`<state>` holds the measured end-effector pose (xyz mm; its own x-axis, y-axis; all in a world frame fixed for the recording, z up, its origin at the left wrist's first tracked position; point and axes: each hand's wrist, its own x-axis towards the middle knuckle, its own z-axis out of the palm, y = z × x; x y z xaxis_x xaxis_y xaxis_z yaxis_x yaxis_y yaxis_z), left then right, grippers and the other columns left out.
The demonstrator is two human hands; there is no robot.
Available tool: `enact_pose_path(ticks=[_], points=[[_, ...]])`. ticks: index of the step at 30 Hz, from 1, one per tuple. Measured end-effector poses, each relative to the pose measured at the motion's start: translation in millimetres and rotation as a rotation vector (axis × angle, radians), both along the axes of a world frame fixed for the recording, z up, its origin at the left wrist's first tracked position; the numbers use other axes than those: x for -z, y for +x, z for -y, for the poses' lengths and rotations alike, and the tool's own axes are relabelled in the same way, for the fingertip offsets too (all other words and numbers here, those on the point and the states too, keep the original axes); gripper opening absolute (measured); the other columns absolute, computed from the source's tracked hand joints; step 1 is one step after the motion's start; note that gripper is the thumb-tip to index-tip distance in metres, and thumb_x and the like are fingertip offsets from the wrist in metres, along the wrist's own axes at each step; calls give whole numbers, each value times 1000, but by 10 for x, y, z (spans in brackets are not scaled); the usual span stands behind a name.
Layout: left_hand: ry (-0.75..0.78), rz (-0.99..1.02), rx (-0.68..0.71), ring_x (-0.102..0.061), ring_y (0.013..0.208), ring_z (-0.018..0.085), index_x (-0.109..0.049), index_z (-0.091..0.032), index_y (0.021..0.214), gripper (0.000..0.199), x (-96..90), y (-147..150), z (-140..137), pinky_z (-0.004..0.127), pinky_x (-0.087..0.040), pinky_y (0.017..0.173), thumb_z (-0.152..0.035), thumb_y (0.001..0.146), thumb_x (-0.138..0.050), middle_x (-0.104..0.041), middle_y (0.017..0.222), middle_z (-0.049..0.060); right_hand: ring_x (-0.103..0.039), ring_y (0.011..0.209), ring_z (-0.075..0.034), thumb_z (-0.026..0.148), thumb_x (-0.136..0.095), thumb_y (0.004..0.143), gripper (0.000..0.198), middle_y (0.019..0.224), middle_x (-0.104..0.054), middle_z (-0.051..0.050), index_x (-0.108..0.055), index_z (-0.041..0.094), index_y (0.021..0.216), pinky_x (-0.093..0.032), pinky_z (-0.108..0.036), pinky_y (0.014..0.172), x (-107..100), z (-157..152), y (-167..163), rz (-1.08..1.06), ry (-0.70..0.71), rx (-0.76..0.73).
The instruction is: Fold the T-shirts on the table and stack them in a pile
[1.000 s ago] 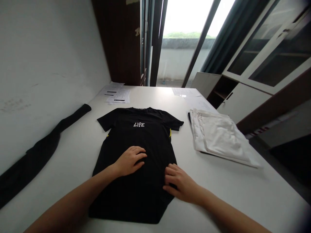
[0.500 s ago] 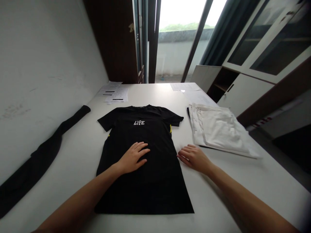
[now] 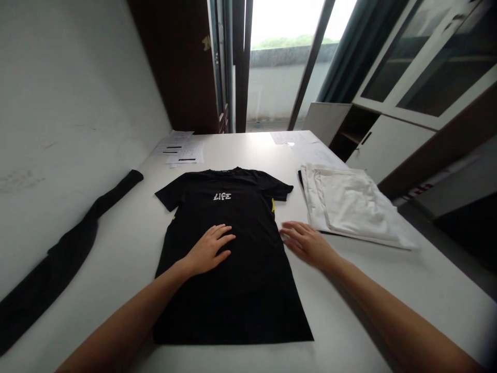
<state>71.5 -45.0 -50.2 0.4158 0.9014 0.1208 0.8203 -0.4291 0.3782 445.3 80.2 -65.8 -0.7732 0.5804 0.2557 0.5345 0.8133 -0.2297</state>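
Note:
A black short-sleeved T-shirt (image 3: pixel 240 300) lies spread flat on the white table (image 3: pixel 132 243), its collar at the far end and white lettering on its chest. Yellow patches show at its sides below the sleeves. My left hand (image 3: pixel 209 248) rests flat on the middle of the shirt, fingers spread. At the shirt's right edge is my right hand (image 3: pixel 306 243), its fingers stretched out and slightly blurred. Nothing shows in either hand; whether the right fingertips touch the cloth I cannot tell.
Folded white cloth (image 3: pixel 353 202) with a dark layer beneath lies on the right. Along the left wall stretches a dark garment (image 3: pixel 70 254). Papers (image 3: pixel 182 150) lie at the far left of the table, more sheets (image 3: pixel 295 139) at the far right. White cabinets (image 3: pixel 396 140) stand beyond.
My right hand has shifted slightly away from me, its fingers straighter. My left hand stays on the shirt with little movement. The shirt lies as before.

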Motion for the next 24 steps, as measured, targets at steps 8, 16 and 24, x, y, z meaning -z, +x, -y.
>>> enact_pose_path(ticks=[8,16,24], points=[[-9,-15,-19,-32,152,30,-51,-30,149,50,12,96,-9,56,-24,126,-35,100,-59,-42,161,8,-59,128,-30,36,-51,101,34,138,-63,-11,-65,28,131,-50,-50,108,52,-36,-42,-42,-9,-4],[32,-133,-201,-28,153,31,-47,-28,152,55,43,-372,-182,54,-24,124,-46,101,-54,-37,163,9,-60,128,-29,40,-47,102,37,140,-62,-9,-61,32,135,-51,-48,108,72,-48,-106,-132,-102,64],[22,-278,-658,-31,150,38,-46,-18,154,62,377,-1187,-239,55,-25,121,-52,102,-47,-37,162,18,-48,139,-34,50,-42,103,59,145,-57,-15,-41,23,156,-41,-52,111,277,-719,-557,-3,-47,317]])
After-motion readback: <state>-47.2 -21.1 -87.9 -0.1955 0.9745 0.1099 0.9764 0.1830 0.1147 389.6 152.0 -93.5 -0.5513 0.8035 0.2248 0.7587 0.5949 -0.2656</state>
